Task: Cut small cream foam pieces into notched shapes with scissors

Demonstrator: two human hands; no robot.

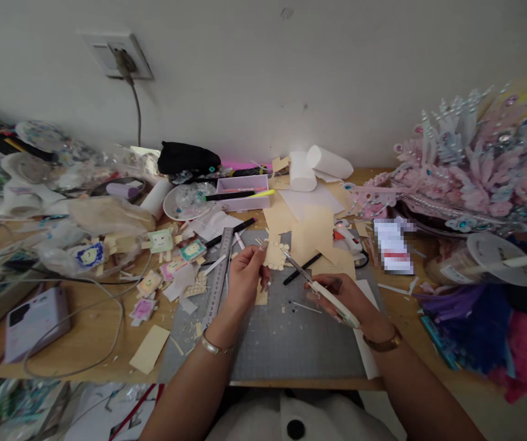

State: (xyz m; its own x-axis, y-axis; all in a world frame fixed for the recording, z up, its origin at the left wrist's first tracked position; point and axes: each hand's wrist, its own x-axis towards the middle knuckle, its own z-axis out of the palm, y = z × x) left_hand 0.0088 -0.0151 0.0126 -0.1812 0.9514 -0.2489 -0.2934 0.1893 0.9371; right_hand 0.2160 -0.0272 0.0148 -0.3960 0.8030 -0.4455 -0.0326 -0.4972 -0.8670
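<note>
My left hand [246, 277] is closed, thumb and fingers pinching the edge of a small cream paper piece [275, 255] with a scalloped outline. My right hand [343, 300] is wrapped round the white handles of a pair of scissors [332, 300]. The scissors' blades point up and left, their tips at the right side of the paper piece. Both hands are above a grey cutting mat [291, 355]. A steel ruler [218, 278] lies left of my left hand. Between the hands, a black pen [302, 268] rests under the blades, with small scraps on the mat.
Small coloured paper figures [160, 241] and a purple box [38, 321] are at left. Behind are a lilac tray [242, 185], cream paper sheets [311, 236] and white rolls [303, 171]. Pink beaded crowns [460, 165], a lidded cup [469, 263] and a pixelated item [394, 246] stand at right.
</note>
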